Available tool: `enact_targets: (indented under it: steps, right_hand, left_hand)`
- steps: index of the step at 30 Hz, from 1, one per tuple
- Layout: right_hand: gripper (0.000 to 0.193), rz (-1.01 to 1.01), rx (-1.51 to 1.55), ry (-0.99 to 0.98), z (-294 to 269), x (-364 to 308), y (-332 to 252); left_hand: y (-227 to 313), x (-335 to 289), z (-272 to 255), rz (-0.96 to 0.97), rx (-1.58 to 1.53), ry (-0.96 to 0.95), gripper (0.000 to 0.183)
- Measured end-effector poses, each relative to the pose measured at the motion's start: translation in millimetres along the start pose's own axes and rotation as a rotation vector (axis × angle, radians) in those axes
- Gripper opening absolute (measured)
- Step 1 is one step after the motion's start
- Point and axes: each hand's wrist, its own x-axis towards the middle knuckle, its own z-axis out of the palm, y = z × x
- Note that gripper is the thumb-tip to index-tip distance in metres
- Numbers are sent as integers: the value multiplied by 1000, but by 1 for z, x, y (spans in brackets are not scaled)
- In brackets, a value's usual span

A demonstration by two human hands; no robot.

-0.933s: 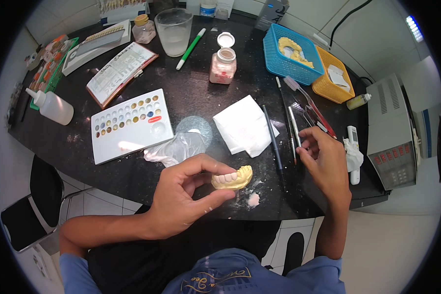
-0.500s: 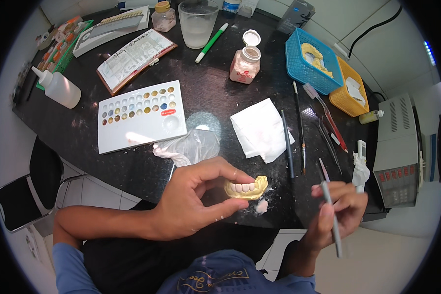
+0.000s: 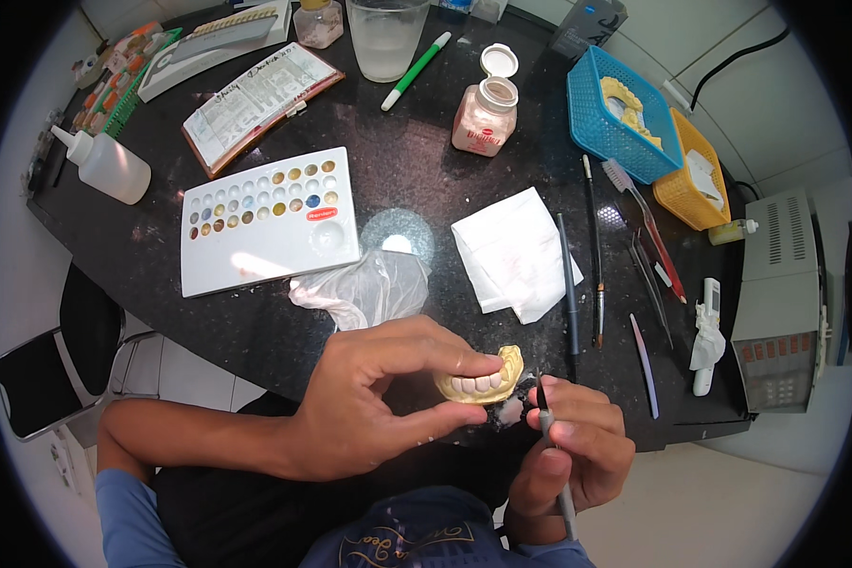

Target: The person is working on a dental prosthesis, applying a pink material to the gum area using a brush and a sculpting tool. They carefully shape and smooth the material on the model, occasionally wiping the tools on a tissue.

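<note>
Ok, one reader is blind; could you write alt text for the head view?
A person's left hand holds a yellow dental model while the right hand holds a slim, pointed tool close beside it, at a dark worktop bearing a white palette.

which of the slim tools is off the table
The grey-handled tool with a dark, pointed tip: the right hand holds it. The pale lilac stick, dark blue rod and red-handled brush lie on the black tabletop.

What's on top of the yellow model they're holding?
A row of pale teeth shows on the model. The left hand covers part, so anything beneath it can't be seen.
</note>
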Motion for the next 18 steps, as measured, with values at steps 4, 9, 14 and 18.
enact_targets:
  steps: [4,9,14,18]
  right_hand:
    - [21,50,-16,-15,2,2,-2]
    - [21,119,33,21,7,-4,-1]
    - [23,189,57,67,14,-9,-4]
    - [26,251,67,89,14,-11,-7]
  left_hand:
    - [-1,1,0,28,24,-5,35]
    - [0,1,-1,26,79,-11,36]
    - [-2,1,-1,56,88,-2,34]
    - [-2,1,0,55,96,2,32]
